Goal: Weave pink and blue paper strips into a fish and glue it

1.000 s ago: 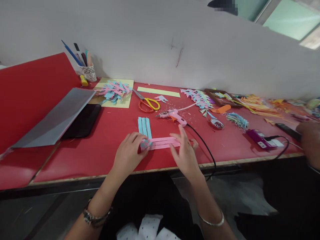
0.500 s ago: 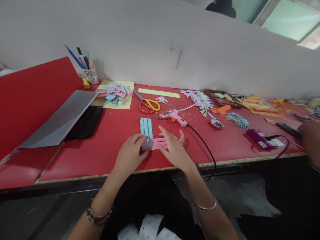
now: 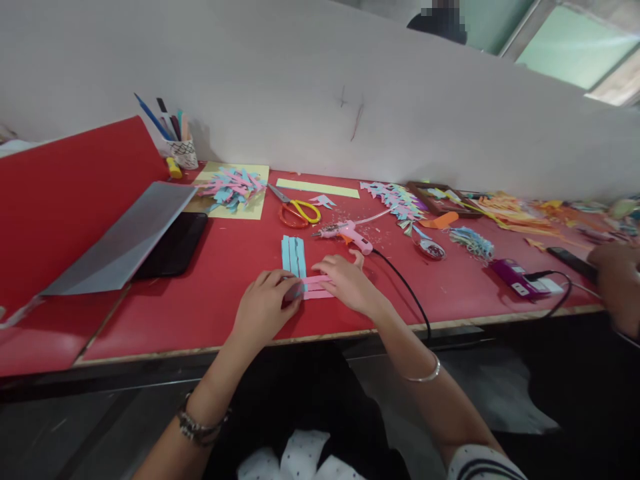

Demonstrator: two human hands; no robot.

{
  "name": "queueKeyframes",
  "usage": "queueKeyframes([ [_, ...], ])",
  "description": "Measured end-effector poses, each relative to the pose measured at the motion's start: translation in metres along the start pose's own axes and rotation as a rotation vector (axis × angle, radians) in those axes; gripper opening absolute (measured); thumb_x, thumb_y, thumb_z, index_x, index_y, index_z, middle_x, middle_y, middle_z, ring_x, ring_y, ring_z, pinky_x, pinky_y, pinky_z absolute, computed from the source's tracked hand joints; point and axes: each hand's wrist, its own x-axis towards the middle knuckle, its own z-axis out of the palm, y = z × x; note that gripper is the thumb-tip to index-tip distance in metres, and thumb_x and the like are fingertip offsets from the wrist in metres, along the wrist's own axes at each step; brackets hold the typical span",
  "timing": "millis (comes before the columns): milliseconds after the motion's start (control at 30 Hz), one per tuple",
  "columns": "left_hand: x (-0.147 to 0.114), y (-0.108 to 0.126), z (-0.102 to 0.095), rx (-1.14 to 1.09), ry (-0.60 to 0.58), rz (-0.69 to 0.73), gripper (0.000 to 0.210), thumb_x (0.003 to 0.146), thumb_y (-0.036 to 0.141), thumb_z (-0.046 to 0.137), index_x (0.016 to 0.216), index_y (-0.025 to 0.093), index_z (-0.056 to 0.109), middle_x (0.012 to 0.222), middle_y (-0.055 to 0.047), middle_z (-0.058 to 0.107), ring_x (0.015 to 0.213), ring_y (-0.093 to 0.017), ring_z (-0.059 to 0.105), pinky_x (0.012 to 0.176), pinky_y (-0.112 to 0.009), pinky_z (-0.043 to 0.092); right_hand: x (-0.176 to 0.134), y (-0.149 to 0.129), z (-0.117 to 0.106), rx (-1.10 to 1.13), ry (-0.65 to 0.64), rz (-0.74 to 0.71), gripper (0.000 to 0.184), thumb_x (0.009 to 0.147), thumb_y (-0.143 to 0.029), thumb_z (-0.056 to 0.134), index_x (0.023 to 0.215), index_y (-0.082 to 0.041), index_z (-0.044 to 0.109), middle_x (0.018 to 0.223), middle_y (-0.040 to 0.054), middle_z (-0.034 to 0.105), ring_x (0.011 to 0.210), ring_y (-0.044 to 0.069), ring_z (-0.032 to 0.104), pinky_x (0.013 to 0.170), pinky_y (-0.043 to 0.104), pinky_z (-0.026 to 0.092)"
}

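Note:
Blue paper strips [image 3: 293,253] lie upright on the red tabletop, side by side. Pink paper strips [image 3: 315,287] run to the right from their lower end, and the two sets cross in a small woven patch, partly hidden by my fingers. My left hand [image 3: 265,307] holds this crossing between thumb and fingers. Over the pink strips, my right hand [image 3: 350,283] has its thumb and fingertips closed on them, one finger raised. Just beyond, a pink glue gun [image 3: 350,235] lies on its side. Behind it rest scissors [image 3: 303,212] with red and yellow handles.
Cut pink and blue paper pieces [image 3: 234,187] are heaped on a yellow sheet at the back. On the left are a black phone-like slab [image 3: 175,247], a grey sheet [image 3: 125,240] and a pen cup [image 3: 184,153]. A black cord [image 3: 407,287] crosses the front edge. Another person's hand [image 3: 617,273] is far right.
My right hand has lowered onto the pink strips, and its spread fingers have drawn together on them. My left hand stays at the crossing. The view has shifted slightly.

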Motion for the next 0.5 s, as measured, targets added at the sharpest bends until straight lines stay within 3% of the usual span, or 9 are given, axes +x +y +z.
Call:
queueKeyframes([
  [133, 0.000, 0.000, 0.000, 0.011, -0.003, 0.011, 0.025, 0.077, 0.020, 0.051, 0.099, 0.017, 0.064, 0.097, -0.008, 0.064, 0.091, -0.025, 0.054, 0.074, -0.036, 0.048, 0.006, 0.001, -0.006, 0.004, -0.067, -0.039, 0.025, 0.080, -0.009, 0.049, 0.101, -0.020, 0.057, 0.104, 0.0068, 0.062, 0.101, 0.022, 0.052, 0.088, 0.044, 0.023],
  [300, 0.000, 0.000, 0.000, 0.023, 0.009, 0.023, 0.024, 0.078, 0.022, 0.050, 0.097, 0.018, 0.063, 0.097, -0.007, 0.064, 0.090, -0.024, 0.054, 0.075, -0.035, 0.047, 0.011, -0.003, -0.017, -0.086, -0.116, -0.046, 0.010, 0.081, -0.013, 0.050, 0.082, -0.016, 0.060, 0.094, 0.0058, 0.062, 0.092, 0.020, 0.052, 0.076, 0.035, 0.025],
  [500, 0.000, -0.001, 0.001, 0.055, 0.020, 0.023, 0.028, 0.077, 0.022, 0.050, 0.104, 0.018, 0.059, 0.097, -0.008, 0.063, 0.089, -0.024, 0.054, 0.075, -0.035, 0.047, 0.015, -0.004, -0.019, -0.089, -0.078, -0.052, 0.020, 0.085, -0.022, 0.047, 0.070, -0.015, 0.058, 0.084, 0.0039, 0.062, 0.083, 0.016, 0.052, 0.069, 0.030, 0.022],
])
